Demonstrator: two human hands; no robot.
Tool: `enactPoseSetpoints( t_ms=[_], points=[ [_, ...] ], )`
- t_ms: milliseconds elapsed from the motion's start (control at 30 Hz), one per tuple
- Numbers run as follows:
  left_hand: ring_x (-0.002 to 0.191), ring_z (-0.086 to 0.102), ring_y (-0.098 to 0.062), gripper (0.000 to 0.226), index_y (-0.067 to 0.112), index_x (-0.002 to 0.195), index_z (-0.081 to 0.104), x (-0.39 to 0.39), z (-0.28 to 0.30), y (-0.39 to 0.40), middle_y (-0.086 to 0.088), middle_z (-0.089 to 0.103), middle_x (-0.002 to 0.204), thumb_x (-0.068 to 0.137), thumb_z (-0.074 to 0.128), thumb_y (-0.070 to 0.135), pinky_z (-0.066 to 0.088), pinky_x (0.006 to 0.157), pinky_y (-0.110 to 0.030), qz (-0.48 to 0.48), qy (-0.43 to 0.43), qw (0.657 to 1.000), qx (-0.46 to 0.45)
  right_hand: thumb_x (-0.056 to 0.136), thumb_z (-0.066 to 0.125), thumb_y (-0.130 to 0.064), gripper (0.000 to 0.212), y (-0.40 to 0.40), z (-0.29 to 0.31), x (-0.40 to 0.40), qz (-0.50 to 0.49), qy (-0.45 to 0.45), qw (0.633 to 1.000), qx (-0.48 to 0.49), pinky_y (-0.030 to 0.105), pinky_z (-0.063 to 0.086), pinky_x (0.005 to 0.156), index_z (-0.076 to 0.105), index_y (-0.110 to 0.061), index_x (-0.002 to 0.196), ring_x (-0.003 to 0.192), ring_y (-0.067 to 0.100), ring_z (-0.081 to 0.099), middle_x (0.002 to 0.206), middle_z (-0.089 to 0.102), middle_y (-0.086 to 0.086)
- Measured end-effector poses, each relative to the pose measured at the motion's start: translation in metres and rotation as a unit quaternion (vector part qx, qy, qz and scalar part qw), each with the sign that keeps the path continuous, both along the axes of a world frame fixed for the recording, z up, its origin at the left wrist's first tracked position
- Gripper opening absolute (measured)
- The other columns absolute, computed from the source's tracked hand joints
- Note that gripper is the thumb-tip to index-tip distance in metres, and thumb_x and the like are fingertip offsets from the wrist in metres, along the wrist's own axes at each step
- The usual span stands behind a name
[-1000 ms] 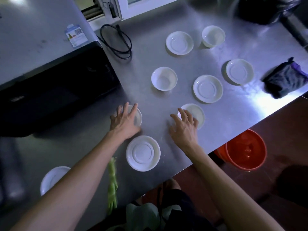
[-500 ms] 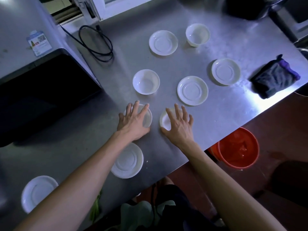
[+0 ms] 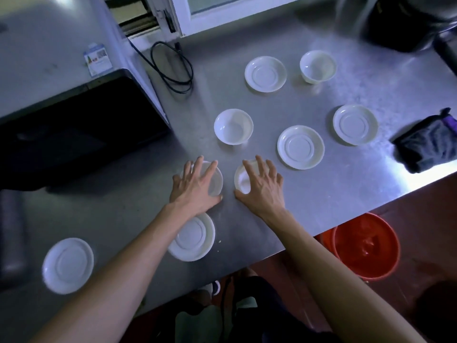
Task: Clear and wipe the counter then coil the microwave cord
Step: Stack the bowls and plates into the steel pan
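Several white saucers and small bowls are spread over the steel counter. My left hand lies over a small white bowl, fingers across its top and thumb at its near rim. My right hand covers a second small bowl the same way, thumb hooked at its left side. Both bowls sit on the counter. A dark cloth lies bunched at the right edge. The black microwave cord lies in a loose loop behind the microwave.
Saucers lie by my left forearm, at the near left and further back. An empty bowl stands just beyond my hands. A red bucket sits on the floor below the counter's edge. A dark appliance stands at the back right.
Both hands slid forward over the two nearest bowls and closed around them. The right-hand bowl now sits closer to the left one.
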State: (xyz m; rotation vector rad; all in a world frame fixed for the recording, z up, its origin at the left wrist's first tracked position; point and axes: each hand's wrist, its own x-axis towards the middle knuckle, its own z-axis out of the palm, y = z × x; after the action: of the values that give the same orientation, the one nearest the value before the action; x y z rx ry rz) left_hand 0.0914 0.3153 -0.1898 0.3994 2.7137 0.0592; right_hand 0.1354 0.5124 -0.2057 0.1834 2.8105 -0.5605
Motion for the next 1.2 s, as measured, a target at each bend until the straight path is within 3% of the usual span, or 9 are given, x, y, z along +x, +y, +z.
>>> enactPoseSetpoints(
  t_ms=[433, 733, 1200],
  points=[
    [0.148, 0.006, -0.031, 0.103, 0.039, 0.153, 0.005, 0.076, 0.034, -0.129, -0.002, 0.002, 0.163, 0.073, 0.063, 0.07, 0.027, 0.107, -0.061, 0.147, 0.044, 0.988, 0.015, 0.081, 0.06, -0.068, 0.089, -0.109, 0.034, 0.011, 0.166, 0.041, 0.985, 0.025, 0.054, 0.026, 0.113, 0.02, -0.034, 0.152, 0.15, 0.033, 0.01, 0.165, 0.012, 0.004],
    [0.146, 0.008, -0.033, 0.099, 0.036, 0.151, 0.009, 0.195, 0.047, -0.25, -0.005, 0.004, 0.161, 0.075, 0.065, 0.066, 0.036, 0.1, -0.063, 0.234, 0.076, 0.969, 0.028, 0.079, 0.062, -0.067, 0.088, -0.23, 0.059, 0.07, 0.274, 0.069, 0.958, 0.049, 0.054, 0.031, 0.109, 0.026, -0.033, 0.152, 0.147, 0.032, 0.016, 0.163, 0.017, 0.003],
    [0.147, 0.0, -0.03, 0.096, 0.039, 0.152, 0.008, 0.381, 0.075, -0.414, -0.002, -0.002, 0.162, 0.077, 0.063, 0.061, 0.026, 0.11, -0.058, 0.416, 0.067, 0.906, 0.035, 0.079, 0.064, -0.064, 0.088, -0.43, 0.095, 0.192, 0.429, 0.101, 0.897, 0.027, 0.053, 0.031, 0.111, 0.024, -0.035, 0.152, 0.148, 0.032, 0.015, 0.164, 0.014, 0.002]
  ],
)
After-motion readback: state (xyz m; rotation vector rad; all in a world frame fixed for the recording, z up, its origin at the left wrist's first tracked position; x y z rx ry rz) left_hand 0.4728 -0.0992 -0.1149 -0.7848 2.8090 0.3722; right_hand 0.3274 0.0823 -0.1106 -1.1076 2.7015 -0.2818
